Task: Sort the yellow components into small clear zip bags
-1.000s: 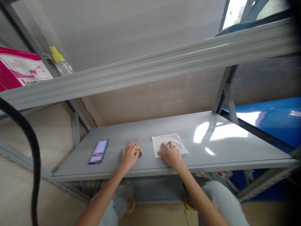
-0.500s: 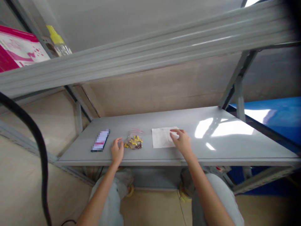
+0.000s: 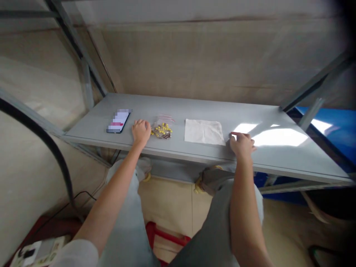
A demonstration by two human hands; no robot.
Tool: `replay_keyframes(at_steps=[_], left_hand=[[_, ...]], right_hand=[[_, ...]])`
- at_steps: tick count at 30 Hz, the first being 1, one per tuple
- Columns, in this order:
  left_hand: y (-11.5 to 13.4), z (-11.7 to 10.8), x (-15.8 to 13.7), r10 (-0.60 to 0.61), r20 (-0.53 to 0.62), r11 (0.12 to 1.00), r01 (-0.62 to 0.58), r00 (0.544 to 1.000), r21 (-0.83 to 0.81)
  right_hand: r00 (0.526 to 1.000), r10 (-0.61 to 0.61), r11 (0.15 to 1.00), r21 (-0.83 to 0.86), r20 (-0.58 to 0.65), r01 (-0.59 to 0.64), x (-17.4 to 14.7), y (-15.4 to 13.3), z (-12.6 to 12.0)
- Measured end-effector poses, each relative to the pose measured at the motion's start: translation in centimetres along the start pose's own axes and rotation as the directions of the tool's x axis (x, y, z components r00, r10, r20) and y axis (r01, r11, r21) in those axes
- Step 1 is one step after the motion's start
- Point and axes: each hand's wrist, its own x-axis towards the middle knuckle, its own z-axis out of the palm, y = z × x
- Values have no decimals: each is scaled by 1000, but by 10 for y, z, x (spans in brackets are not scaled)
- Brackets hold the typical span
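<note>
On the grey shelf (image 3: pixel 178 107), a clear zip bag (image 3: pixel 164 129) holds several small yellow-headed pieces and some dark ones. Just left of it my left hand (image 3: pixel 141 131) rests on the shelf, fingers loosely bent and nothing seen in them. A white cloth or tissue (image 3: pixel 204 131) lies flat in the middle, slightly wrinkled. My right hand (image 3: pixel 241 144) rests to the right of it, apart from its edge, with the forefinger stretched out and the thumb apart; it holds nothing that I can see.
A phone (image 3: pixel 119 121) with a lit, blurred screen lies at the left of the shelf. Metal posts (image 3: pixel 87 81) stand at the shelf's corners, with a black hose (image 3: pixel 52 144) at the left. Below, a red frame (image 3: pixel 169 235) shows between my legs.
My view has tilted downward, so the upper shelf has left the picture. My right hand has moved right, off the white sheet. My left hand stays beside the bag, its fingers now lowered.
</note>
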Motion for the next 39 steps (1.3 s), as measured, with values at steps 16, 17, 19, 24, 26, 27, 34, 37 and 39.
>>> replay_keyframes(at_steps=[16, 17, 19, 24, 26, 27, 34, 37, 39], left_hand=[[-8, 5, 1, -47, 16, 990, 49, 999, -131], [-8, 4, 1, -47, 16, 990, 48, 999, -134], [-8, 4, 0, -47, 12, 988, 49, 999, -143], [-8, 4, 1, -49, 4, 989, 49, 999, -142], [-8, 4, 2, -46, 14, 991, 47, 999, -127], [-8, 4, 2, -39, 20, 992, 42, 999, -122], [-10, -1, 3, 46, 15, 975, -42, 999, -218], [-13, -3, 2, 55, 54, 972, -41, 997, -230], [-16, -5, 1, 59, 55, 972, -45, 997, -232]], right_hand=[[985, -44, 999, -39, -168, 37, -5, -12, 30], [985, -51, 998, -38, -164, 45, -5, -12, 31], [985, -60, 998, -36, -159, 55, -6, -13, 31], [986, -81, 996, -40, -143, 76, -7, -15, 30], [988, -75, 997, -36, -133, 71, -7, -17, 30], [989, -70, 997, -34, -128, 66, -7, -18, 29], [996, -70, 997, -22, -62, 69, -8, -27, 26], [996, -68, 998, -16, -57, 68, -6, -32, 26], [996, -68, 998, 13, -62, 69, -3, -34, 26]])
